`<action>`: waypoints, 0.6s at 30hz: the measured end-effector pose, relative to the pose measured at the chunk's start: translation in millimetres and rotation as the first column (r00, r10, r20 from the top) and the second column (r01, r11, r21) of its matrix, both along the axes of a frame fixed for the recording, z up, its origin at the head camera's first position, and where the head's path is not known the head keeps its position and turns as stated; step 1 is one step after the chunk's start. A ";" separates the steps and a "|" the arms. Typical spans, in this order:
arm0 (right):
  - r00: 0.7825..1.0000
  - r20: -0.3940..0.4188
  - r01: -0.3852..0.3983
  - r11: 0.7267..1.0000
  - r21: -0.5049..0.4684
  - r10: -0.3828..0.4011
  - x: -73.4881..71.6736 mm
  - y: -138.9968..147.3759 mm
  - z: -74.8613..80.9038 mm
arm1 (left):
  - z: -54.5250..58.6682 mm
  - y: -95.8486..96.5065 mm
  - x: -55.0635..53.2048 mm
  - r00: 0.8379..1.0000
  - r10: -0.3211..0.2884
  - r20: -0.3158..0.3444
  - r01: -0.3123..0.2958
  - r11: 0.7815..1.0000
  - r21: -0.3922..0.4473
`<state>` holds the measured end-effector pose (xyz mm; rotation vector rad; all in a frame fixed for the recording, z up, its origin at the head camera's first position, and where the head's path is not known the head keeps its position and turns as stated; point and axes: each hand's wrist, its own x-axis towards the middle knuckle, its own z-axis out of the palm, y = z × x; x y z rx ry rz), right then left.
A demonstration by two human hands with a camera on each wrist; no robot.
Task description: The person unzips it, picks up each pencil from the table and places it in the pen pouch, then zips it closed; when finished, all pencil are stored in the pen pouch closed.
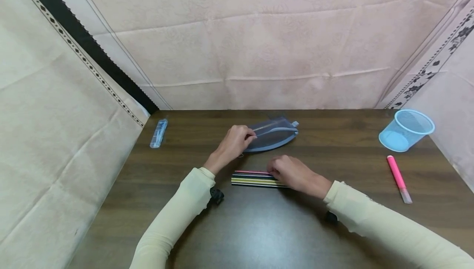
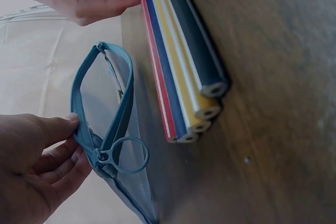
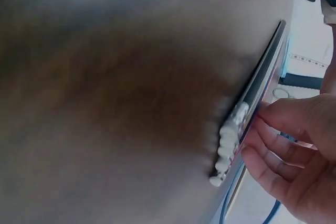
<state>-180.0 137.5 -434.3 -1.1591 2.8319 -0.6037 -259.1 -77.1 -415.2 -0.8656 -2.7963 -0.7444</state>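
My left hand [image 1: 233, 141] pinches the zipped edge of a see-through pencil pouch [image 1: 274, 139] with blue trim. In the left wrist view the pouch's mouth gapes, its blue zipper [image 2: 126, 114] has a ring pull, and a thin yellowish thing shows inside. Nearer to me, several pencils [image 1: 246, 180] lie side by side on the table: red, blue, yellow and dark, with white stripes. My right hand [image 1: 294, 174] pinches the red pencil [image 2: 156, 77] at the row's far side, towards its right end. White tips [image 3: 227, 145] cap the pencils in the right wrist view.
A light blue mesh cup [image 1: 405, 131] stands at the back right of the wooden table [image 1: 259, 228]. In front of it lies a pink marker [image 1: 398, 176]. A blue, ruler-like packet [image 1: 159, 133] lies at the back left. Cloth hangs behind the table and along its sides.
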 end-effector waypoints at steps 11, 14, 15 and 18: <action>0.993 -0.098 0.067 0.994 0.088 -0.058 -5.3 -3.2 -1.6 | 3.3 0.2 1.0 1.000 -0.004 0.006 0.004 1.000 -0.006; 0.992 -0.115 0.053 0.993 0.107 -0.041 -6.6 -9.8 -3.4 | 3.9 1.0 1.7 1.000 -0.005 0.001 0.005 1.000 -0.007; 0.993 -0.114 0.046 0.993 0.110 -0.033 -7.1 -11.5 -3.9 | 3.9 1.3 2.0 1.000 -0.007 0.002 0.007 1.000 -0.006; 0.994 -0.108 0.026 0.992 0.127 -0.013 -9.2 -14.9 -3.5 | 3.6 1.8 2.7 1.000 -0.007 0.010 0.007 1.000 -0.005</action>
